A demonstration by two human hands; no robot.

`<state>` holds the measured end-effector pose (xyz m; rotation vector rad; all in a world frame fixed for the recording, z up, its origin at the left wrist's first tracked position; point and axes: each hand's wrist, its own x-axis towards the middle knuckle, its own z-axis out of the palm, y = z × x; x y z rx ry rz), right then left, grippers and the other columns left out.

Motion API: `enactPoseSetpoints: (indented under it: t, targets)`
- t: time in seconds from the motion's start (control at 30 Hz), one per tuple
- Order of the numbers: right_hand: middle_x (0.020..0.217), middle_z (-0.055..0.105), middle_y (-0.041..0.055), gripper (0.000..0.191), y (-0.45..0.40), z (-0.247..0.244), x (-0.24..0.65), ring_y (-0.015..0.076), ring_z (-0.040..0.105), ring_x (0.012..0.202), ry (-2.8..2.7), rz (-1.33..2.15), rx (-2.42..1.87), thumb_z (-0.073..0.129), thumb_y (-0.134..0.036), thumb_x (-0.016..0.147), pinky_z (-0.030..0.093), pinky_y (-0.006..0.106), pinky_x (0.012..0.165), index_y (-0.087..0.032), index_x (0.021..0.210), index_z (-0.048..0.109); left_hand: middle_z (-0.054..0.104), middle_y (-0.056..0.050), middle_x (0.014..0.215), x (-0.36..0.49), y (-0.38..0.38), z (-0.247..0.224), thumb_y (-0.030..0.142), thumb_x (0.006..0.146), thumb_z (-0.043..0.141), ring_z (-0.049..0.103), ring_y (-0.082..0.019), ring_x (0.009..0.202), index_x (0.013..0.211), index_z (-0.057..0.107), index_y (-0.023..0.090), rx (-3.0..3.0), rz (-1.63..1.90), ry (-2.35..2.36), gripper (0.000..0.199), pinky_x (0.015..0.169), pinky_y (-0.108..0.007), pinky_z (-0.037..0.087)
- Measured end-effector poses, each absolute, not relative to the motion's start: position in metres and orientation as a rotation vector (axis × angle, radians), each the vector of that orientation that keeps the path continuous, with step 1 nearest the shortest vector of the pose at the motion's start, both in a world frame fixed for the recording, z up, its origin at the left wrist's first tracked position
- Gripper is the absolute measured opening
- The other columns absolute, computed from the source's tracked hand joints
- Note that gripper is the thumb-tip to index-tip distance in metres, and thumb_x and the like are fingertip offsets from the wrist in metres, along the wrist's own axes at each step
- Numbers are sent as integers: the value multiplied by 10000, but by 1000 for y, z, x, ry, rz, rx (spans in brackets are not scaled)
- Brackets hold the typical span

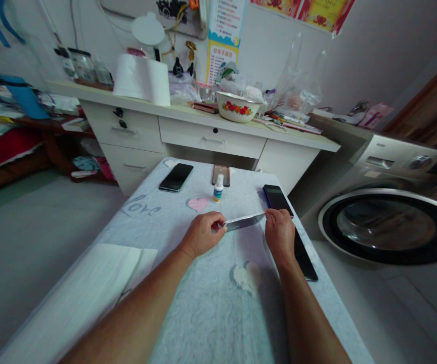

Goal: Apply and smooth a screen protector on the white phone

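Note:
Between my two hands a thin smartphone [244, 222] with a silvery edge is held level, tilted so that I see it at a shallow angle. My left hand [203, 233] pinches its left end, and my right hand [280, 233] grips the right end. Just beyond it stands a small white spray bottle [218, 189] with a blue and orange label. Behind the bottle lies a brownish phone case or phone [221, 175]; which one I cannot tell. Next to my right hand rest a dark phone [277, 198] and a longer black flat device [304, 257], partly hidden by that hand.
Another black phone [176, 177] lies at the table's far left, on the patterned cloth [199, 303]. White folded material [100, 275] lies near the left edge. Beyond the table is a white desk [211, 132] bearing a floral bowl [238, 107]. A washing machine [389, 177] stands at right.

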<state>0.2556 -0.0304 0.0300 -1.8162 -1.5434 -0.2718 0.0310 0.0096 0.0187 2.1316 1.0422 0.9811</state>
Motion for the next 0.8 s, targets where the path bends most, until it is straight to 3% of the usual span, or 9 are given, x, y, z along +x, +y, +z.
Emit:
enactPoseSetpoints:
  t: [0.2, 0.37, 0.6, 0.8]
  targets:
    - [814, 580, 68, 277, -29, 23, 260, 174, 529, 708, -1573, -297, -1845, 433, -187, 871, 417, 283, 682, -163, 862, 708, 632, 10, 704, 31, 10, 16, 178, 746, 579, 552, -110, 651, 761, 638, 169, 2125, 991, 1030, 61, 638, -210, 427]
    - [864, 591, 80, 308, -30, 27, 257, 187, 551, 749, -1574, -247, -1851, 429, -215, 888, 429, 297, 709, -155, 1043, 689, 632, 19, 686, 30, 11, 16, 190, 751, 580, 560, -107, 646, 759, 639, 168, 2080, 981, 1015, 63, 630, -204, 432]
    - [858, 623, 87, 301, -32, 33, 256, 200, 594, 792, -1545, -118, -1802, 434, -229, 855, 445, 317, 763, -152, 929, 716, 635, 14, 695, 28, 17, 12, 232, 762, 602, 578, -111, 648, 797, 645, 146, 1809, 1032, 980, 102, 627, -210, 453]
    - [838, 678, 64, 252, -34, 38, 253, 193, 619, 783, -1511, 194, -1821, 495, -238, 763, 446, 303, 751, -159, 880, 704, 667, -9, 764, 25, 29, 8, 293, 786, 597, 588, -128, 702, 857, 682, 140, 1620, 1193, 999, 189, 678, -235, 460]
